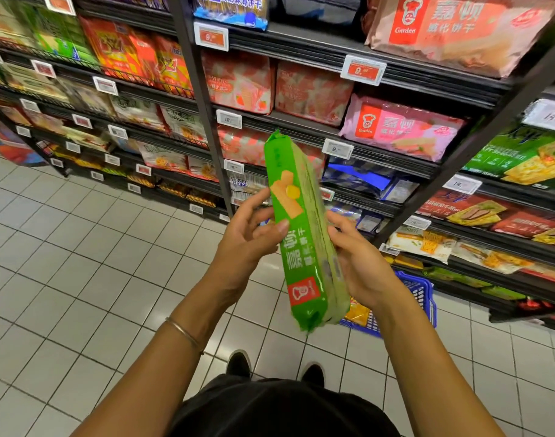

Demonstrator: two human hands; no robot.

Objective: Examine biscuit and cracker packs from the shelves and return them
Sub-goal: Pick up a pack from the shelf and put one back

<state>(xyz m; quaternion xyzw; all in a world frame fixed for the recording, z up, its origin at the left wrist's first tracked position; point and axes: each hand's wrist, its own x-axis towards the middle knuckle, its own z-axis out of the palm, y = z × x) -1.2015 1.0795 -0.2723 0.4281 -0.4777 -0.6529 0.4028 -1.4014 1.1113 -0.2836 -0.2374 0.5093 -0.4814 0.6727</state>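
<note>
Green wafer pack [304, 234]: stands on end, top tilted slightly left, in front of the shelves [380, 159], between both hands
Left hand [244, 241]: thumb lies flat on the pack's printed front; the other fingers are loosely spread beside its left edge, not wrapped round it
Right hand [361, 263]: fingers curl round the pack's right side and grip it
Pink pack [402, 130]: lies on a shelf, above and right of the green one
Blue basket [421, 291]: on the tiled floor [80, 279], below the right hand

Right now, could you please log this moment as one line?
stage: examining | pack: green, roughly upright | left hand: thumb touches front | right hand: grips side
</note>
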